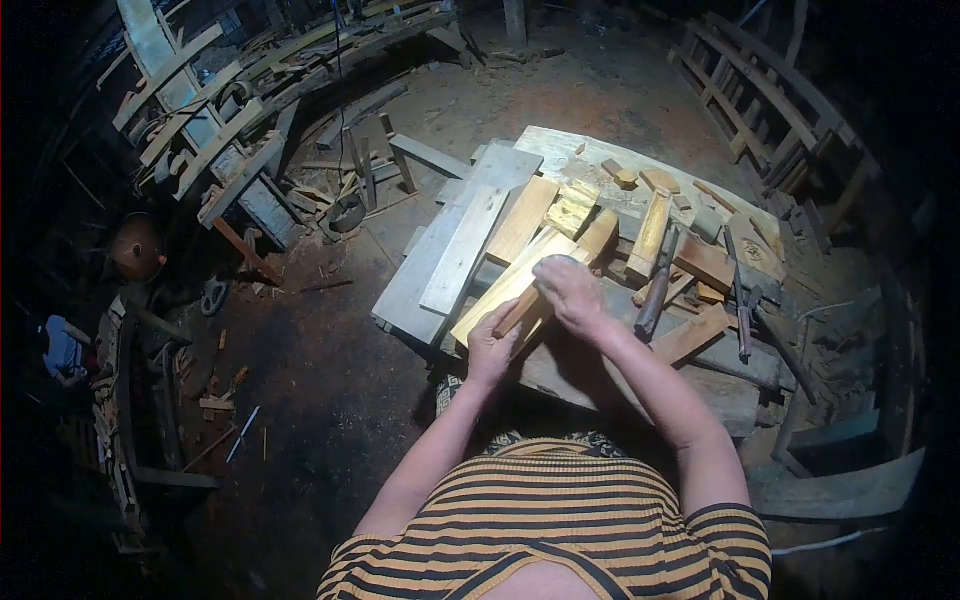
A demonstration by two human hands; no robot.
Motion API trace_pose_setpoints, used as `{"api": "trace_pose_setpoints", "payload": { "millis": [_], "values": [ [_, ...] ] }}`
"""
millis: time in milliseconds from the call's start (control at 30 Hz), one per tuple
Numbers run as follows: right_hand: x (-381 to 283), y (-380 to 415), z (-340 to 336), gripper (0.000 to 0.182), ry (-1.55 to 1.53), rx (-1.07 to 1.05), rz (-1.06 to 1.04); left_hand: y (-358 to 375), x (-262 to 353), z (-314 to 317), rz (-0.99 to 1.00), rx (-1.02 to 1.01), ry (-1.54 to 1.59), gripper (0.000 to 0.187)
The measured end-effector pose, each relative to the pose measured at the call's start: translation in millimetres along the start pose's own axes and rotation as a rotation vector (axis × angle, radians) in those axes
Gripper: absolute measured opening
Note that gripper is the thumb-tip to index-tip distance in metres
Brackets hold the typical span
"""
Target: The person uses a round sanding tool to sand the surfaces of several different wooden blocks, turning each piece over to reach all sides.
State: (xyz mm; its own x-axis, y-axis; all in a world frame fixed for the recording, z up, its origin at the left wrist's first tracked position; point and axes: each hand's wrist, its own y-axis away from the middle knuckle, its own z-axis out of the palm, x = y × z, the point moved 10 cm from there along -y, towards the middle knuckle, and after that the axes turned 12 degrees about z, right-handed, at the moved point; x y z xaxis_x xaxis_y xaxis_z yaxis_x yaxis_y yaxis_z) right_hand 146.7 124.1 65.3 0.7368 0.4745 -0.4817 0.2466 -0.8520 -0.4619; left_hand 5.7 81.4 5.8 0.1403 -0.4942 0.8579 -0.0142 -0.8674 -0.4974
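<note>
My left hand (491, 345) is closed around the near end of a narrow brown wooden strip (519, 311). That strip lies slanted over a pale yellow board (505, 288) on the workbench. Curled over the far end of the strip is my right hand (572, 294), its fingers bent inward; I cannot tell what is inside them. Just beyond the right hand sits a brown wood block (600, 236), with a rough-cut yellow block (573, 207) behind it. A tan board (523, 220) lies to the left of these.
Grey planks (465, 250) cover the bench's left side. To the right lie a long dark-handled tool (657, 292), another hand tool (743, 300), a reddish block (705, 264) and wood offcuts (692, 334). Stacked timber (200, 130) stands back left; a wooden rack (750, 100) stands back right.
</note>
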Motion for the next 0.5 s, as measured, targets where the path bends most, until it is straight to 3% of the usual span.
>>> {"api": "trace_pose_setpoints", "payload": {
  "millis": [100,267,367,433,500],
  "values": [
    [-3,12,5,0.030,0.083,-0.011,0.026,1,2,-8,-0.049,0.004,-0.075,0.050],
    [0,22,11,0.031,0.073,0.031,0.080,5,-17,-4,-0.248,0.098,0.307,0.053],
    [-8,25,22,0.031,0.001,0.012,0.075,5,-33,-2,-0.167,0.037,0.251,0.046],
    [-51,34,28,0.032,-0.111,-0.171,-0.033,7,-27,-3,-0.229,0.002,0.206,0.045],
    [-61,43,38,0.039,-0.165,-0.272,-0.110,9,-32,3,-0.219,0.016,0.379,0.042]
  ]
}}
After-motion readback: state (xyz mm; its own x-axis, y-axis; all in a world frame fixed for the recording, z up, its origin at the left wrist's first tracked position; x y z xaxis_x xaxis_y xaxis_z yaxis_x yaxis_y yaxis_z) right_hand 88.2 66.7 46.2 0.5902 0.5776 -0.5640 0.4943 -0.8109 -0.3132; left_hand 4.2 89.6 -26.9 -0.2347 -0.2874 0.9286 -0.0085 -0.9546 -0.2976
